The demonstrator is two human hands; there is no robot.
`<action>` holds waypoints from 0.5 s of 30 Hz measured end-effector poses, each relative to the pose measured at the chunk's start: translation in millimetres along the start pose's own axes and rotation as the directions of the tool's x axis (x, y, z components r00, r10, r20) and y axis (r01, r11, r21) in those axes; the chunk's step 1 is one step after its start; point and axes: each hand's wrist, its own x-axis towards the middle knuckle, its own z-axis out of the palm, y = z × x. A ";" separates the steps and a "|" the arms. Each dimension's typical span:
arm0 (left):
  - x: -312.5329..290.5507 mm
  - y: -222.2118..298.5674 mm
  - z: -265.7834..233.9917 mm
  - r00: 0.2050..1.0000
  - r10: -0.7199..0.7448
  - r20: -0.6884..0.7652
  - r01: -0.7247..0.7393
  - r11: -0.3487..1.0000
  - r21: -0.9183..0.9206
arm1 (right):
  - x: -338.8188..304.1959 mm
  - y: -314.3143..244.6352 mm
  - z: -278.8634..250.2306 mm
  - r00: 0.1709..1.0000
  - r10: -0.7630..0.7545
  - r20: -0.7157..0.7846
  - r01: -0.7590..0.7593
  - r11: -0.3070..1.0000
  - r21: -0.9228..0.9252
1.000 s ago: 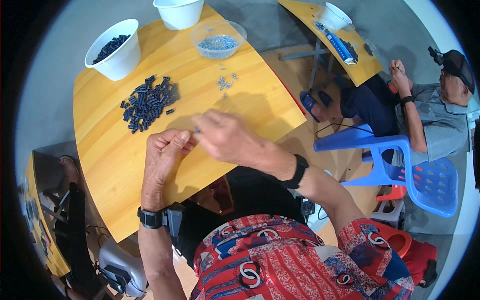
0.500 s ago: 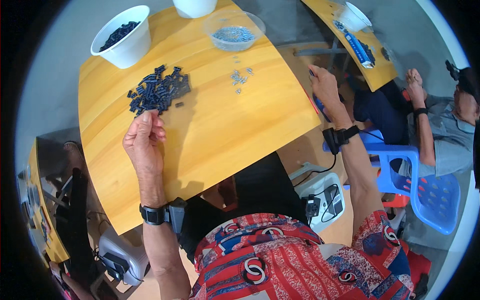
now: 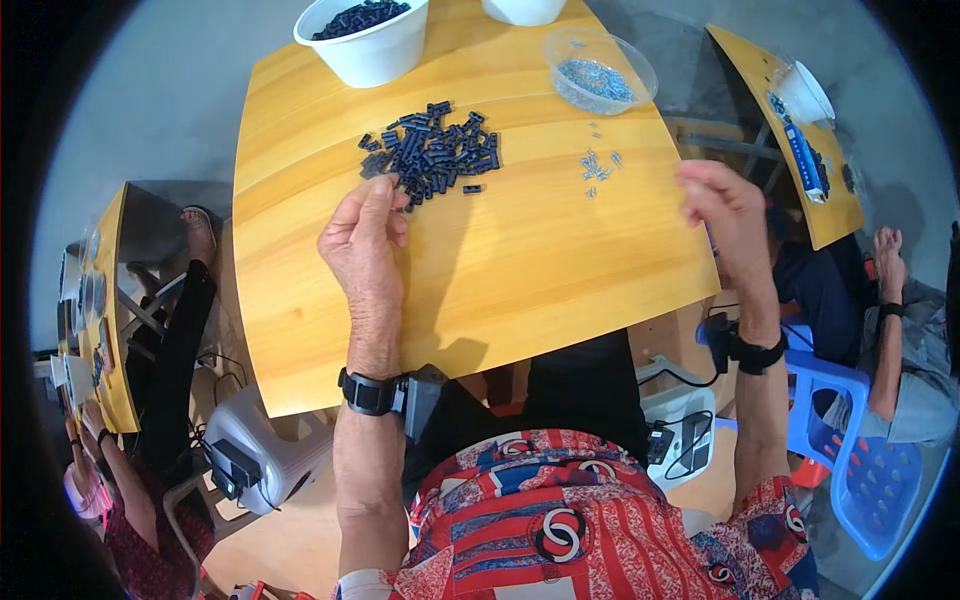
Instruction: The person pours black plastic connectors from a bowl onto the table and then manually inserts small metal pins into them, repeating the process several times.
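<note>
My left hand is at the near left side of a heap of small black plastic pieces on the yellow wooden table. Its thumb and fingertips are pinched together; anything between them is too small to make out. One black piece lies apart, just right of the heap. My right hand hovers by the table's right edge, its fingers bent and smeared by motion. Left of it, several small silver metal parts lie scattered on the tabletop.
A white tub of black pieces stands at the back left, another white tub at the back. A clear round bowl holds small metal parts. To the right are a blue plastic chair and a seated person by another table.
The whole view has shifted, moving the table rightward in the picture. My right hand has come in from beyond the right edge toward the table. My left hand stays pinched by the heap.
</note>
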 end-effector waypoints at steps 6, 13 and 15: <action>5.1 6.3 -6.9 0.988 0.025 -0.152 -0.036 0.997 -0.069 | 12.8 -60.4 116.6 0.932 -0.195 0.305 0.235 0.967 -0.100; -0.5 4.8 -2.2 0.998 0.005 -0.064 -0.009 0.998 -0.067 | 45.8 -48.8 169.4 0.783 -0.466 0.412 0.610 0.706 -0.360; -3.4 4.2 0.9 0.998 -0.029 -0.049 0.025 0.996 -0.080 | 46.4 -42.3 177.6 0.780 -0.448 0.436 0.614 0.681 -0.399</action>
